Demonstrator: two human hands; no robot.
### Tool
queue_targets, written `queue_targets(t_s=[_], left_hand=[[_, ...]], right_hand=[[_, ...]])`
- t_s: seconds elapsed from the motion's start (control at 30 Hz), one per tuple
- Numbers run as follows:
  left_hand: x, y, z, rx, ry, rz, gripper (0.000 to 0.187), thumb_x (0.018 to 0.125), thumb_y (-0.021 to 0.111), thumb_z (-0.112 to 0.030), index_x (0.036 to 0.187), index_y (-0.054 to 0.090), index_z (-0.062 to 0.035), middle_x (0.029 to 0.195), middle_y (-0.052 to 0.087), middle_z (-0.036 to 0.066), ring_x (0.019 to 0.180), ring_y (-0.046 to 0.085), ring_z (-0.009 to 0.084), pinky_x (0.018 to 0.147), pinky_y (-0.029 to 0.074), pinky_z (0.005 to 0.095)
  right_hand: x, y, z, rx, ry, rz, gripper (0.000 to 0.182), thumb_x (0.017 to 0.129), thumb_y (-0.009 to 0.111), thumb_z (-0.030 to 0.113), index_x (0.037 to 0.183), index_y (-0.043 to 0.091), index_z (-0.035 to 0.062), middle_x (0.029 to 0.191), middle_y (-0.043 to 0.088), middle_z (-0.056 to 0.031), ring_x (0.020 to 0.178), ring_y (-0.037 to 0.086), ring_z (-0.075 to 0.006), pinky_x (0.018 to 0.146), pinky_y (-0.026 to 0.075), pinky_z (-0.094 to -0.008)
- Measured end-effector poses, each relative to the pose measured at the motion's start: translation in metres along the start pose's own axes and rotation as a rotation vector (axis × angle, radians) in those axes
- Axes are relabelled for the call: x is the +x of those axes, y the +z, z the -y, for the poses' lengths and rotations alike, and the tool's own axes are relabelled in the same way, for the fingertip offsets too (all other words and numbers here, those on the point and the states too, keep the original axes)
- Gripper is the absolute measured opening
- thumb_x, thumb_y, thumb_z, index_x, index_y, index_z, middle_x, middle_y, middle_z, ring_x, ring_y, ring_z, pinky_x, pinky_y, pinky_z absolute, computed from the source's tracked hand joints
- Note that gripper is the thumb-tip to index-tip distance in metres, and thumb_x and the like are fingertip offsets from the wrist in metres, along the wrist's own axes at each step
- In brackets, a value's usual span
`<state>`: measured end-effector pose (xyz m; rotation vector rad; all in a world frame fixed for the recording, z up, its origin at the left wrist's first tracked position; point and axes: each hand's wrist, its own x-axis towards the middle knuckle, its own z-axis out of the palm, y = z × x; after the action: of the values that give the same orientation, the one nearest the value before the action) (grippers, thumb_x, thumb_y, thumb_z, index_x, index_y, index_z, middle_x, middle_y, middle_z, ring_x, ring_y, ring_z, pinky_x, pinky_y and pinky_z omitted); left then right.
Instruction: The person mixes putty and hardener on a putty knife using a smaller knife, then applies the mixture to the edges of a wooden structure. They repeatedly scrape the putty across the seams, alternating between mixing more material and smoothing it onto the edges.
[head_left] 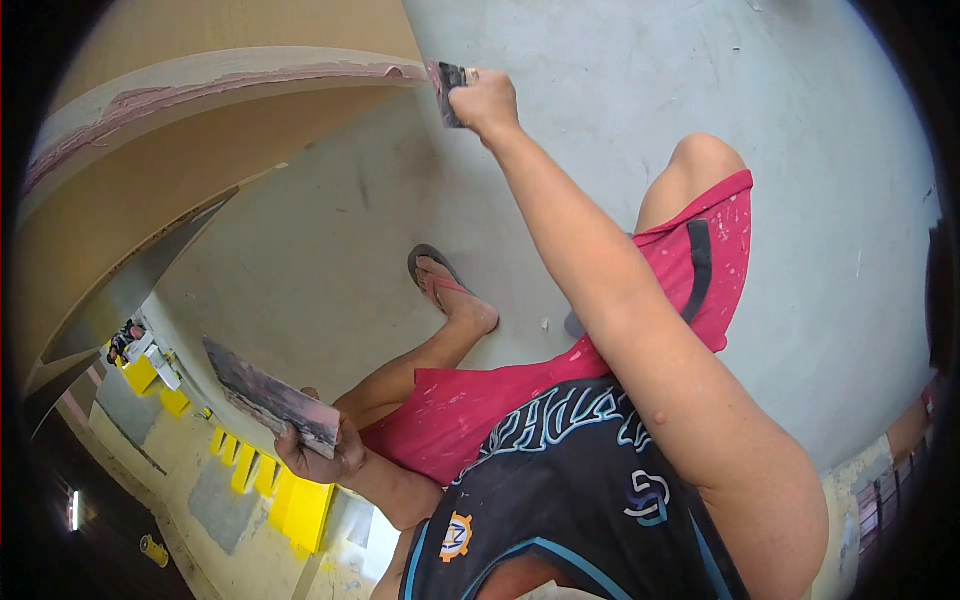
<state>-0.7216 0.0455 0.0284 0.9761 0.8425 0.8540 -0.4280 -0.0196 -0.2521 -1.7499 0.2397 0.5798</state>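
My right hand (487, 103) reaches far forward, its fingers wrapped round a putty knife (450, 97) with a wide, smeared blade. The blade's edge is right at the end of a curved wooden panel edge (270, 75), which carries a rough strip of pink filler (150, 103). Lower on the left, my left hand (325, 452) grips a flat rectangular putty board (270, 395) from below. Dark and pinkish putty is smeared over the board's face, and it is held tilted.
Under the pink-lined edge runs a second curved tan panel (190, 160). Yellow painted pieces (300, 510) lie on the floor at lower left, near a small pile of items (150, 355). My sandalled foot (445, 285) rests on the grey floor (330, 270).
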Motion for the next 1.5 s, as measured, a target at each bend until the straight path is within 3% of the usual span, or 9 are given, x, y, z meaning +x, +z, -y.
queue_targets(t_s=[0.23,0.37,0.47,0.53,0.77,0.97,1.1,1.3,1.5], left_hand=[[-0.004,-0.017,-0.006,0.070,0.034,-0.238,0.039,0.073,0.057,-0.013,0.109,0.052,-0.0002,0.097,0.059,0.012,0.078,0.061,0.0218,0.062,0.056,0.0314],[-0.011,-0.021,-0.015,0.046,-0.022,-0.103,0.036,0.073,0.057,-0.014,0.107,0.054,-0.0019,0.101,0.059,0.012,0.082,0.061,0.0212,0.067,0.054,0.0321],[-0.009,-0.017,-0.015,0.060,-0.007,-0.075,0.038,0.074,0.056,-0.014,0.111,0.053,-0.0024,0.106,0.057,0.011,0.091,0.059,0.0222,0.077,0.051,0.0344],[-0.008,-0.017,-0.013,0.104,0.004,-0.072,0.041,0.075,0.055,-0.013,0.115,0.051,-0.0025,0.112,0.055,0.011,0.099,0.055,0.0231,0.086,0.047,0.0365],[-0.007,-0.005,-0.016,0.111,0.009,-0.026,0.047,0.076,0.053,-0.013,0.122,0.046,-0.0028,0.120,0.051,0.012,0.108,0.050,0.0247,0.093,0.041,0.0373],[-0.013,-0.003,-0.025,0.094,0.034,-0.048,0.049,0.076,0.052,-0.012,0.123,0.045,-0.0017,0.122,0.050,0.013,0.112,0.048,0.0247,0.098,0.037,0.0377],[-0.019,-0.006,-0.030,0.133,0.050,-0.070,0.050,0.076,0.053,-0.012,0.123,0.044,-0.0009,0.121,0.050,0.013,0.111,0.048,0.0248,0.097,0.038,0.0372],[-0.025,-0.010,-0.041,0.147,0.043,-0.097,0.051,0.075,0.053,-0.012,0.124,0.043,-0.0008,0.121,0.050,0.013,0.109,0.049,0.0247,0.095,0.040,0.0364],[-0.017,-0.030,-0.043,0.219,0.065,-0.135,0.052,0.075,0.054,-0.012,0.125,0.043,-0.0029,0.121,0.050,0.012,0.109,0.050,0.0240,0.093,0.041,0.0366]], right_hand=[[-0.020,-0.031,0.060,-0.098,-0.049,0.154,0.024,0.061,0.056,0.012,0.080,0.067,0.0029,0.061,0.061,-0.0118,0.055,0.057,-0.0204,0.053,0.045,-0.0303],[-0.052,-0.046,0.085,-0.027,-0.117,0.144,0.029,0.062,0.055,0.012,0.086,0.069,0.0042,0.059,0.060,-0.0089,0.054,0.056,-0.0167,0.053,0.045,-0.0275],[-0.070,-0.054,0.102,0.045,-0.137,0.163,0.033,0.060,0.051,0.009,0.086,0.071,0.0106,0.065,0.063,-0.0149,0.060,0.060,-0.0294,0.063,0.049,-0.0332],[-0.075,-0.056,0.099,0.130,-0.260,0.205,0.031,0.068,0.054,0.009,0.095,0.069,0.0038,0.064,0.063,-0.0062,0.058,0.056,-0.0099,0.056,0.045,-0.0233],[-0.095,-0.058,0.086,0.316,-0.176,0.022,0.031,0.073,0.058,0.008,0.102,0.064,-0.0017,0.073,0.065,-0.0084,0.066,0.059,-0.0096,0.065,0.048,-0.0229],[-0.115,-0.010,0.092,0.055,-0.592,-0.157,0.039,0.069,0.052,0.002,0.107,0.057,-0.0063,0.095,0.060,-0.0207,0.084,0.055,-0.0362,0.079,0.044,-0.0416],[-0.135,-0.011,0.097,-0.032,-0.796,-0.151,0.039,0.070,0.052,0.002,0.108,0.057,-0.0064,0.095,0.061,-0.0206,0.083,0.056,-0.0357,0.077,0.045,-0.0412],[-0.097,-0.058,0.084,0.176,-0.087,0.011,0.027,0.069,0.050,0.005,0.090,0.065,-0.0004,0.060,0.059,-0.0097,0.053,0.054,-0.0178,0.053,0.046,-0.0302],[-0.071,-0.052,0.117,-0.104,-0.222,0.115,0.023,0.064,0.054,0.011,0.081,0.067,0.0023,0.059,0.060,-0.0086,0.052,0.054,-0.0174,0.053,0.045,-0.0305]])
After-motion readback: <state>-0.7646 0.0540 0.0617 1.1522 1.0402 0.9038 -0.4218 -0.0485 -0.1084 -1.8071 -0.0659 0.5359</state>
